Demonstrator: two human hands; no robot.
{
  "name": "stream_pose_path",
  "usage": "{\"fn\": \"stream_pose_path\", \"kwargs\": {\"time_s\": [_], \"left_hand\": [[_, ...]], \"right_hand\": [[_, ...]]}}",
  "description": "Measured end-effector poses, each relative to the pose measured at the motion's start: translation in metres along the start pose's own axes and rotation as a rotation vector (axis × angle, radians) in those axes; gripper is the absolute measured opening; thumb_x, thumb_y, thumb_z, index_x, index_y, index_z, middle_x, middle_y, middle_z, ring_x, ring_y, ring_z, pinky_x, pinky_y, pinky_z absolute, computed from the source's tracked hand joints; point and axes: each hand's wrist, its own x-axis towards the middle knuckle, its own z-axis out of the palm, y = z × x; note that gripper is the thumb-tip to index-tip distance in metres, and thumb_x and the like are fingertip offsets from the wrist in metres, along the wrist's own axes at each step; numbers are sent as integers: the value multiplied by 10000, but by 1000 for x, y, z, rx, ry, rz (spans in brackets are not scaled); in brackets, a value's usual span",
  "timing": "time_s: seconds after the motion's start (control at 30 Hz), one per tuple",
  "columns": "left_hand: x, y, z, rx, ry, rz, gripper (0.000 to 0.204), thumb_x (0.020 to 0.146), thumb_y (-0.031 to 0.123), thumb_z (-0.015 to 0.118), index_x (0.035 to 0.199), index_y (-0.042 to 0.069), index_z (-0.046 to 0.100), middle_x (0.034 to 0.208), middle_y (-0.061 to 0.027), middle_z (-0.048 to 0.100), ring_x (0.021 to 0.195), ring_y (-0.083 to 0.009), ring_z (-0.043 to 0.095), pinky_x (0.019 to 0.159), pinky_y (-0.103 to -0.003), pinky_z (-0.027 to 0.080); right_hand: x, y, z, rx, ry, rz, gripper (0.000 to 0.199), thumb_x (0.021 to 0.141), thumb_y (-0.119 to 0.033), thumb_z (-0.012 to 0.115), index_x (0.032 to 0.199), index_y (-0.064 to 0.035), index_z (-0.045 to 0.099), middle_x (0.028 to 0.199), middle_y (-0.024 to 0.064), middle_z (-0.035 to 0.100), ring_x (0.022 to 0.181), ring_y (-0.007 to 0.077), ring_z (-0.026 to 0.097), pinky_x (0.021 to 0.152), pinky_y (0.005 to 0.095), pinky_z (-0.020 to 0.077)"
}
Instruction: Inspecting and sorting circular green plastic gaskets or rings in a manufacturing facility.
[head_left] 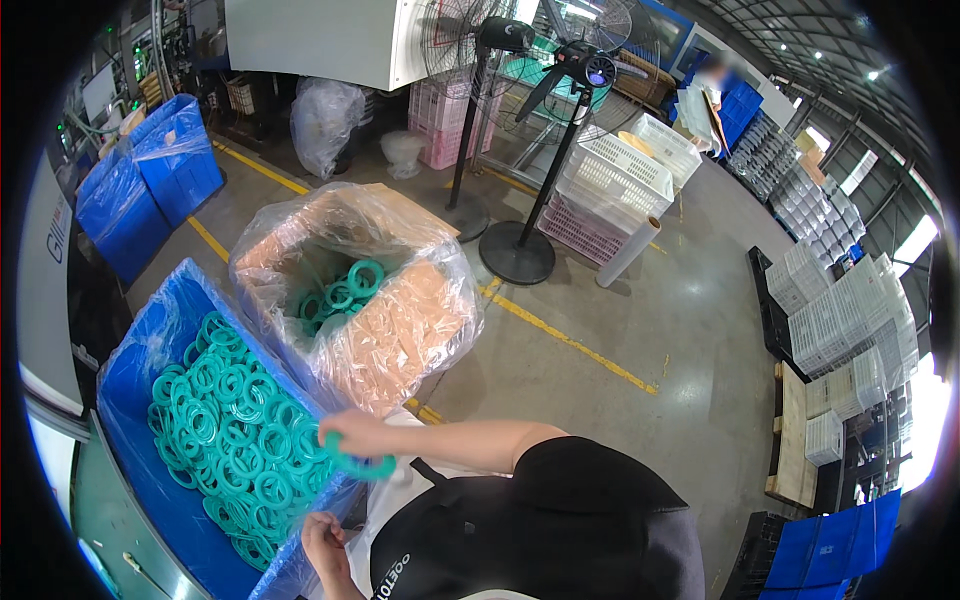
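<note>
My right hand (358, 434) is closed round a green plastic ring (372, 467) beside the right rim of a blue bin (150, 300). Slight motion blur softens that hand and the ring. Lower down, my left hand (325, 548) sits by the same bin's near right edge with its fingers curled in; nothing shows between them. A heap of green rings (235, 400) lies in the blue bin, which has a clear plastic liner. Just beyond stands a cardboard box (400, 330) lined with clear plastic, with several green rings (345, 292) inside.
Two black stand fans (515, 252) rise behind the box. Plastic crates (615, 175) are stacked beside them. More blue bins (160, 165) stand at the far left. Yellow lines (570, 338) mark the floor. At the far right are stacked white crates (845, 310). Another person (705, 95) stands in the distance.
</note>
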Motion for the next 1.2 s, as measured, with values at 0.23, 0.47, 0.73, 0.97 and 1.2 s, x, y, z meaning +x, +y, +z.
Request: {"fn": "stream_pose_path", "kwargs": {"time_s": [0.23,0.47,0.73,0.97,1.2], "left_hand": [[-7,0,27,389,-29,-36,194,950,202,471,891,53,582,673,56,467,566,-22,379,484,-190,264],[-8,-8,28,312,37,24,165,952,213,489,847,95,537,683,57,504,562,-16,464,479,-161,311],[-13,-2,18,231,148,68,220,972,258,432,891,74,521,745,13,512,592,-46,505,529,-188,444],[-9,-8,5,362,148,148,332,980,315,422,805,61,542,710,29,488,569,-41,401,519,-191,300],[-14,1,6,365,83,39,335,975,302,426,818,41,564,684,23,498,569,-40,414,518,-186,310]], "right_hand": [[-26,-52,35,-477,-316,-336,205,728,-186,602,880,-68,529,669,89,593,655,300,620,534,415,469],[-21,-55,30,-380,-325,-280,243,710,-188,602,911,-71,535,732,94,603,680,302,624,544,409,478],[-28,-38,23,55,-250,174,351,786,-273,626,1075,-76,598,944,163,640,893,332,603,763,437,461],[-33,-35,32,161,-419,110,363,779,-259,633,1096,-82,620,985,147,647,917,308,609,789,404,464],[-25,-50,19,187,-555,5,334,806,-209,599,1115,-79,602,1044,127,642,965,306,598,820,402,458]]}}
